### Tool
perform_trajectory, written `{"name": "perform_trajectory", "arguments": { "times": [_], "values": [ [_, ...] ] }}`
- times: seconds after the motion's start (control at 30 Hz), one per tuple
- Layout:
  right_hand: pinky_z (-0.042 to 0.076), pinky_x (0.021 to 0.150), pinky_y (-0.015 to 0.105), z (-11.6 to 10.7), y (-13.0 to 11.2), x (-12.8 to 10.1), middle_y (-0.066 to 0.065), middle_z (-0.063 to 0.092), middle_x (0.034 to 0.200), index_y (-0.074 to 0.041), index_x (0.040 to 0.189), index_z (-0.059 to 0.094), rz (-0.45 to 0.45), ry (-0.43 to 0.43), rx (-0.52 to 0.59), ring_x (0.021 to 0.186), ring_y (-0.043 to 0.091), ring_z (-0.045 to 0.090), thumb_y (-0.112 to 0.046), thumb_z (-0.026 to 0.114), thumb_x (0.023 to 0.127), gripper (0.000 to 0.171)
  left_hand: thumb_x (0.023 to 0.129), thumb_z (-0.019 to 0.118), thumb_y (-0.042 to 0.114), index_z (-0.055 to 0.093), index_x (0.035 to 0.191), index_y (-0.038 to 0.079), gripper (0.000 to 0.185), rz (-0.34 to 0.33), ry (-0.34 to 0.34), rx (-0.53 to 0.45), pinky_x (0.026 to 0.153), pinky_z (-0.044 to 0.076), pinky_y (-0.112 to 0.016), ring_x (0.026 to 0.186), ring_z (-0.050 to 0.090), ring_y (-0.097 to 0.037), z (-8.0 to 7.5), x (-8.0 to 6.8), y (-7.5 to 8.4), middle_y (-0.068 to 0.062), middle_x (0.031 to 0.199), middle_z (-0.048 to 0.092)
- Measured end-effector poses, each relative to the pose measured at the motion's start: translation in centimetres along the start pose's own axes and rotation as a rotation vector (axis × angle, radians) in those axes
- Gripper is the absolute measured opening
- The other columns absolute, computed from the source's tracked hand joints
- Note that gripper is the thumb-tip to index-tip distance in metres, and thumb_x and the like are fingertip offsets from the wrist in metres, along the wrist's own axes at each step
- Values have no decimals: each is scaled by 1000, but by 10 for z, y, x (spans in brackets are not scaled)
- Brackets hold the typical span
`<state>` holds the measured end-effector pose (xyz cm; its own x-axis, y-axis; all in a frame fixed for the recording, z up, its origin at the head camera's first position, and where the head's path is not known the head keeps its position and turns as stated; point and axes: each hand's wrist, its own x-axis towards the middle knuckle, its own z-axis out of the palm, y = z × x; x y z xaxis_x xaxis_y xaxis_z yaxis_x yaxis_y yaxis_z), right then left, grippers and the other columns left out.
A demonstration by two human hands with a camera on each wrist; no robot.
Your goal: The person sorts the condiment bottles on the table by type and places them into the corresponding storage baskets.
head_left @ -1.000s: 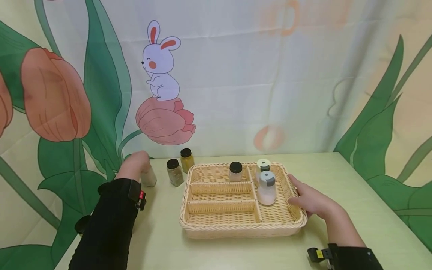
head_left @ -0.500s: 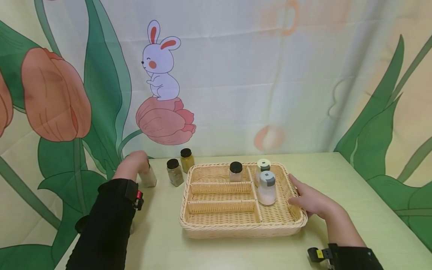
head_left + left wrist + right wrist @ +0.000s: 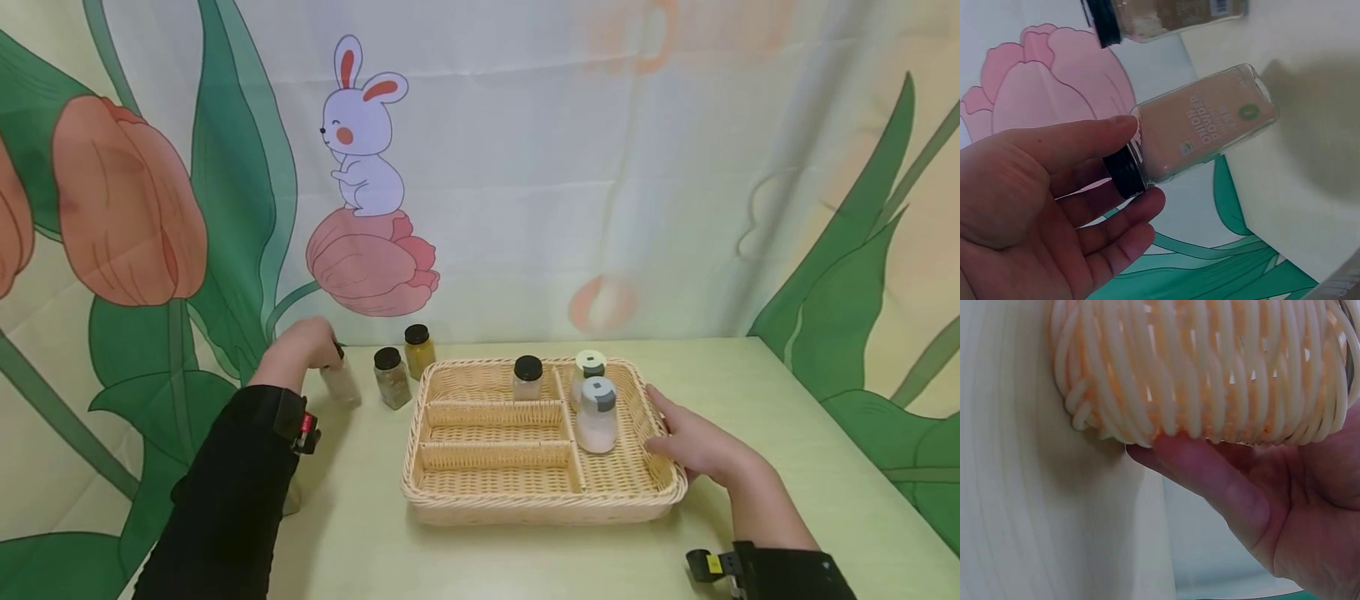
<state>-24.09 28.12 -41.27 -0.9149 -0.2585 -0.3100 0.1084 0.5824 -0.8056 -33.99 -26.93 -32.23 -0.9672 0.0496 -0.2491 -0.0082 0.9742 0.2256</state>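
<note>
My left hand [image 3: 303, 354] grips the black lid of a small glass jar of pale onion powder [image 3: 342, 385] [image 3: 1204, 128], lifted and tilted above the table's back left. My left thumb [image 3: 1079, 140] and fingers [image 3: 1116, 234] curl round the lid. A wicker basket [image 3: 480, 500] with dividers stands mid-table. My right hand [image 3: 693, 446] holds its right rim, thumb [image 3: 1210, 478] against the weave [image 3: 1210, 369]. Inside the basket stand a black-lidded jar [image 3: 527, 377] and two white shakers [image 3: 597, 414].
Two more black-lidded spice jars [image 3: 392, 377] [image 3: 417, 350] stand on the table left of the basket. Another jar [image 3: 1166, 15] shows above the held one in the left wrist view. A printed cloth backdrop [image 3: 525, 167] hangs behind the table.
My left hand has lifted the onion powder jar off the table and tilted it. The right hand has stayed on the basket's rim.
</note>
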Motion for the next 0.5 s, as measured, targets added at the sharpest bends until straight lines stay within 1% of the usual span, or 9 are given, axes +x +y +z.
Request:
{"name": "perform_trajectory", "arguments": {
  "times": [0.13, 0.37, 0.5],
  "values": [
    [58, 56, 46, 0, -1, 0, 40, 21, 154, -12, 164, -7, -2, -2, -3, 71, 27, 67, -9, 59, 98, 93, 86, 75, 14, 73, 95, -5, 22, 15, 20, 18, 79, 53, -44, 85, 58, -30, -8, -7, 6, -15, 93, 69],
    [58, 57, 46, 0, 0, 1, 40, 19, 155, -13, 164, -7, -3, -6, -3, 72, 28, 68, -9, 59, 99, 93, 87, 74, 12, 66, 102, -10, 28, 0, 1, 33, 77, 52, -43, 85, 57, -32, -21, -17, 18, -18, 95, 65],
    [58, 57, 46, -1, 2, 1, 40, 18, 156, -13, 164, -7, -4, -5, -6, 72, 27, 67, -9, 59, 99, 93, 87, 73, 11, 66, 99, -9, 25, 10, -9, 54, 72, 50, -40, 82, 54, -30, -28, -21, 24, -16, 92, 62]
  ]
}}
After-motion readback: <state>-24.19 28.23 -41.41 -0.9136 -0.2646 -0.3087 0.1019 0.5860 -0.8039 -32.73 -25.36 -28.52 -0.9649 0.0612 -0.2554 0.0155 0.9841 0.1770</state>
